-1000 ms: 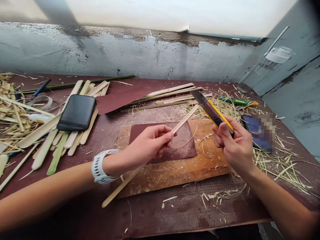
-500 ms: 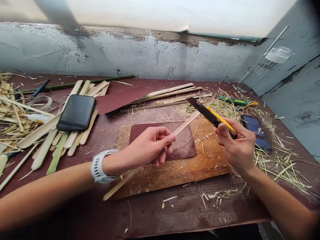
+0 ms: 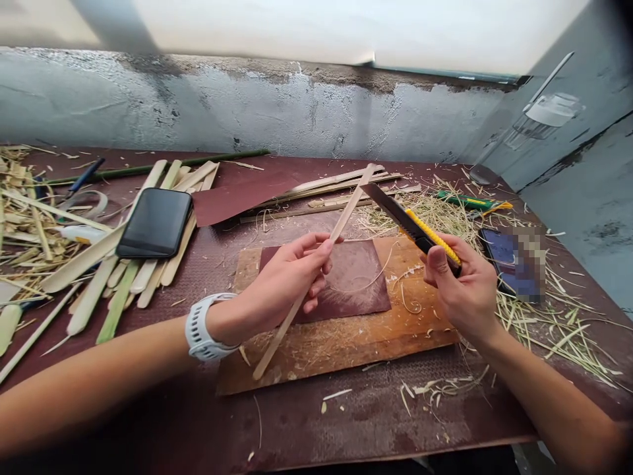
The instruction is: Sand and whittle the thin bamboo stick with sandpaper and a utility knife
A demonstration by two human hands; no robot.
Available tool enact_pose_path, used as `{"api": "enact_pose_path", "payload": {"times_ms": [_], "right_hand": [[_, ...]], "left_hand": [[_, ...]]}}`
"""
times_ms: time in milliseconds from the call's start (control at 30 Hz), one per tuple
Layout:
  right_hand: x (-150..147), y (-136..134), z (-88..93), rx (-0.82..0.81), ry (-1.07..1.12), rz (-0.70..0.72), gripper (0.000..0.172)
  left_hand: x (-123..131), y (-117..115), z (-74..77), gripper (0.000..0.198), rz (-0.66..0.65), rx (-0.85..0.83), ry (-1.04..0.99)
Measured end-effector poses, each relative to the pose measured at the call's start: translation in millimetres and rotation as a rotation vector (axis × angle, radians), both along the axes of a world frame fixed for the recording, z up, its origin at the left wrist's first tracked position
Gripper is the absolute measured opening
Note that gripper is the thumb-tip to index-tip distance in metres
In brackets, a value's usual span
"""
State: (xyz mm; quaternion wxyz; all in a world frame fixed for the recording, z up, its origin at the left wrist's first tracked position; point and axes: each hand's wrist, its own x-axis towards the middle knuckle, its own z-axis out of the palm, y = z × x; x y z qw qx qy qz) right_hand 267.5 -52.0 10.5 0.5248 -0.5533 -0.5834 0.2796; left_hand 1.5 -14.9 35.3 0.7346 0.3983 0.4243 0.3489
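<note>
Between the thumb and fingers of my left hand (image 3: 301,267) is a thin bamboo strip (image 3: 350,210), slanting from lower left to upper right over the board. My right hand (image 3: 462,284) grips a yellow and black utility knife (image 3: 420,231), its dark blade extended up and left. The blade tip lies close to the strip's upper part; whether they touch I cannot tell. Below my hands, a dark red sandpaper sheet (image 3: 363,284) lies on a wooden board (image 3: 410,323), with thin curled shavings on both.
A black phone (image 3: 154,223) rests on bamboo slats (image 3: 93,303) at left. Another phone (image 3: 504,254) lies at right near shavings (image 3: 435,214) and a green cutter (image 3: 467,200). More strips (image 3: 326,181) and another dark red sheet (image 3: 237,198) lie behind the board. A clear lamp-like object (image 3: 548,112) stands at back right.
The bamboo strip has turned steeper in my left hand; its upper end now points farther up and its lower end has shifted right. My left hand moved slightly up-left, the knife slightly left.
</note>
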Motion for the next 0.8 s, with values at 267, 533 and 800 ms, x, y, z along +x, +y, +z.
{"api": "enact_pose_path", "payload": {"times_ms": [267, 533, 800], "right_hand": [[-1, -3, 6.3, 0.072, -0.099, -0.121, 0.031], [2, 10, 3.5, -0.001, 0.208, 0.080, 0.023], [4, 5, -5.8, 0.001, -0.015, 0.180, 0.026]], "left_hand": [[-1, -5, -0.2, 0.033, -0.060, 0.120, 0.038], [-1, -3, -2.9, 0.021, -0.065, 0.161, 0.033], [-1, -3, -5.7, 0.027, -0.070, 0.231, 0.084]]}}
